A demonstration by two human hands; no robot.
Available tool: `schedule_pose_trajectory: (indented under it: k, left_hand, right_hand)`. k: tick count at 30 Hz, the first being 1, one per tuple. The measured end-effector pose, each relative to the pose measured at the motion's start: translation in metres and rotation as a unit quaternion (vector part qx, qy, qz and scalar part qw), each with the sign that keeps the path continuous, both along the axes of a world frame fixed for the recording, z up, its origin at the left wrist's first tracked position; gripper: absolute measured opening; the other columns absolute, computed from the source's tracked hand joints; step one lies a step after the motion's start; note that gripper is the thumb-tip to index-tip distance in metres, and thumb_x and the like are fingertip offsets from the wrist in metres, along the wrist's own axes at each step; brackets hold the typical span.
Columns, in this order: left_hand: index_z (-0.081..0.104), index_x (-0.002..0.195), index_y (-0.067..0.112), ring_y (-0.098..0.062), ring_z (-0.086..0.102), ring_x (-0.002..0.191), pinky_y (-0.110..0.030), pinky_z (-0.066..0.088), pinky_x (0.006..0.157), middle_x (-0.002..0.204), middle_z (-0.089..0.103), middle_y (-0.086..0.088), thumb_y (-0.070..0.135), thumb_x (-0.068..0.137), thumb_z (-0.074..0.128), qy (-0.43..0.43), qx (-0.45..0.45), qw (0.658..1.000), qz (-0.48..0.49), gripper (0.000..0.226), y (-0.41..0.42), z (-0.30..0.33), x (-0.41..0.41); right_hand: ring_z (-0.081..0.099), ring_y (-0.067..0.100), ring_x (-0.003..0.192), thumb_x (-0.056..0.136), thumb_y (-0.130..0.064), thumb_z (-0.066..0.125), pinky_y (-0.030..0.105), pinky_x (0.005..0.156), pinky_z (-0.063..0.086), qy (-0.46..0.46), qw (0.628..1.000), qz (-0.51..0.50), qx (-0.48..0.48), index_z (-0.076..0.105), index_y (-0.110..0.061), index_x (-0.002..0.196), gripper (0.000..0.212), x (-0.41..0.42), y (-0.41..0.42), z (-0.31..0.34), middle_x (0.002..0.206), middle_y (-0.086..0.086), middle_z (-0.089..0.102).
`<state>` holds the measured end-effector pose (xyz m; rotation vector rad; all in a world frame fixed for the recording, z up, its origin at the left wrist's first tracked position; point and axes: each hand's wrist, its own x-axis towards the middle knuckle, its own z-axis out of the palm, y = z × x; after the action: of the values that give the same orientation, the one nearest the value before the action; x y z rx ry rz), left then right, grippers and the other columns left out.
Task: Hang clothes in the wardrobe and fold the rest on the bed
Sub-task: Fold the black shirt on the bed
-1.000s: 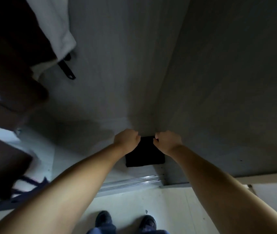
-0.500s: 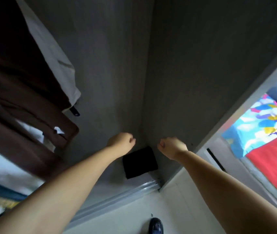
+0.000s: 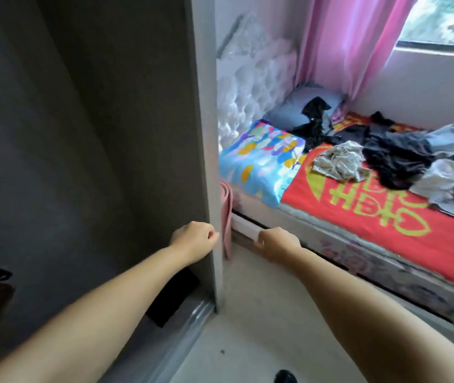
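Left hand [image 3: 194, 236] curled (seemingly empty) beside crumpled clothes [image 3: 402, 158].

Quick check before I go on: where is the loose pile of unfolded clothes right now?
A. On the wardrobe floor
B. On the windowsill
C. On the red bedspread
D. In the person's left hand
C: the pile of clothes lies crumpled on the red bedspread, while the left hand and right hand hold nothing.

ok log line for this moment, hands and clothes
left hand: curled, holding nothing | right hand: curled, holding nothing | folded black cloth: on wardrobe floor | clothes pile: unfolded on bed
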<state>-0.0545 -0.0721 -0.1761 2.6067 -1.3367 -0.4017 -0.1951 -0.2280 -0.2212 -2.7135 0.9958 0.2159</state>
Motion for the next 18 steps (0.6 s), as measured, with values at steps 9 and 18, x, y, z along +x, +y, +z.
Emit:
schedule_pose_trajectory:
  k: [9, 18]
  left_hand:
    - [0.059, 0.079, 0.016, -0.032, 0.06, 0.098, -0.033, 0.042, 0.071, 0.099, 0.066, -0.011, 0.037, 0.097, 0.042, -0.02, -0.011, 0.978, -0.206, 0.032, -0.209, 0.006, -0.134]
    - [0.051, 0.07, 0.015, -0.022, 0.049, 0.065, -0.027, 0.029, 0.05, 0.068, 0.05, 0.001, 0.036, 0.1, 0.041, -0.008, -0.037, 0.937, -0.348, 0.038, -0.396, 0.015, -0.311]
  right_hand:
    - [0.06, 0.024, 0.077, 0.096, -0.038, 0.039, 0.029, 0.06, 0.042, 0.01, 0.982, -0.187, 0.003, 0.062, -0.016, 0.088, 0.033, -0.209, -0.146, 0.017, 0.089, 0.003, 0.066]
    - [0.061, 0.026, 0.081, 0.096, -0.037, 0.04, 0.031, 0.065, 0.047, -0.002, 0.951, -0.308, 0.0, 0.061, -0.01, 0.091, 0.035, -0.386, -0.277, 0.05, 0.091, 0.006, 0.064]
